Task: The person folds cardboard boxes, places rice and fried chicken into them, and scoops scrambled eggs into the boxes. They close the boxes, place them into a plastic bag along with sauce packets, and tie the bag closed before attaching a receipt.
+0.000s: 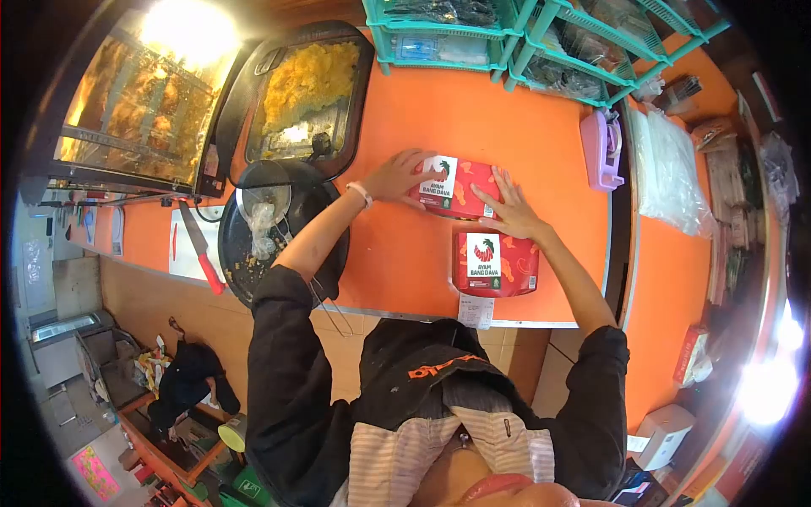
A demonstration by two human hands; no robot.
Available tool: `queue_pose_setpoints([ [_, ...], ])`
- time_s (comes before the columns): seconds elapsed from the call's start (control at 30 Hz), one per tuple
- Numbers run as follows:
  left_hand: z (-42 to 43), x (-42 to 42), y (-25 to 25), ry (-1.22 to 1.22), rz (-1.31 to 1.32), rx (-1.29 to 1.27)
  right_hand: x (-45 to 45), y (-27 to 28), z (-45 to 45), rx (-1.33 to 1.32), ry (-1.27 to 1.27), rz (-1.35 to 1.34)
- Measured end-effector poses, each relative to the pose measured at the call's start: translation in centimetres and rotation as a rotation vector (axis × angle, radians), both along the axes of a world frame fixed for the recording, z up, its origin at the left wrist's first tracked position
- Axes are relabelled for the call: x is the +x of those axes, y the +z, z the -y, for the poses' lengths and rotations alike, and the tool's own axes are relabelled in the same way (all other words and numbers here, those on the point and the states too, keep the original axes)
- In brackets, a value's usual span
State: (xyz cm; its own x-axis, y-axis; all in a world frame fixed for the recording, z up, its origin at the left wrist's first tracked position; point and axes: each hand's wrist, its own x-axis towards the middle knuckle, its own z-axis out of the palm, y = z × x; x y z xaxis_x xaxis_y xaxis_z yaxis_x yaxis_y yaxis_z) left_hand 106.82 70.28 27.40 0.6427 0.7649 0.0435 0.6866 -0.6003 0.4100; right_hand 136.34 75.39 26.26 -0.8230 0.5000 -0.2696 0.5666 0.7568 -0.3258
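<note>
A red takeaway food box (466, 188) with a white label reading "AYAM BANG DAVA" lies on the orange counter between my hands. At its left end is my left hand (400, 176), with fingers over the top edge and thumb low on the side. My right hand (515, 209) grips the opposite end, fingers over the lid and side. A second red box (514, 262) of the same kind sits just nearer to me, below the right hand. A paper receipt (476, 312) sticks out from under that second box at the counter's front edge.
To the left are a tray of yellow food (308, 89), a black pan (325, 228) with a strainer (263, 190), a red-handled knife (203, 249) and a lit display case (135, 110). Teal baskets (439, 63) and a purple tape dispenser (601, 152) stand behind. Another person (190, 380) is lower left.
</note>
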Motion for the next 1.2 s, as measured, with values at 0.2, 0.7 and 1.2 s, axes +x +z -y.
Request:
queue_pose_setpoints([
  [0.2,2.8,2.4,-7.0,0.61,0.336,-0.052,-2.8,1.1,2.3,-0.519,-0.414,-0.445],
  [0.7,6.8,9.9,3.1,0.645,1.294,-0.754,3.7,7.8,5.5,-0.277,-0.45,-0.653],
  [1.2,13.6,14.7,-3.6,0.25,1.128,-0.386,11.3,6.6,12.4,-0.337,-0.484,-0.576],
])
